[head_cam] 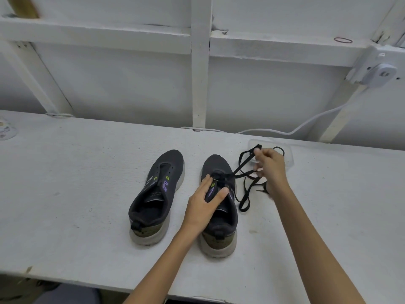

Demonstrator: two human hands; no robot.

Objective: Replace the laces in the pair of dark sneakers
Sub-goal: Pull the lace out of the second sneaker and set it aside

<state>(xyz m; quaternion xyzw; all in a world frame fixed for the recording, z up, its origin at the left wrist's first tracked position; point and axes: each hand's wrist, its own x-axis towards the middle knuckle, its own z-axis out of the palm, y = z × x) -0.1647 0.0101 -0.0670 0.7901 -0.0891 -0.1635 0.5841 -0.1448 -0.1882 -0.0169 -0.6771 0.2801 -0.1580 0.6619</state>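
Head view, left hand (205, 204) spread on sneaker (217, 165), right hand (271, 168) pinching black lace (244, 195), insole print (156, 194) unreadable

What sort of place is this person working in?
Probably a plain workshop or shed: a rough white-painted workbench, bare painted wall framing, and a cable running to a small mounted device.

Right hand (271, 168) partly motion-blurred; hides part of lace (241, 165), clear tray (289, 156); disc (6, 130) cut off left.
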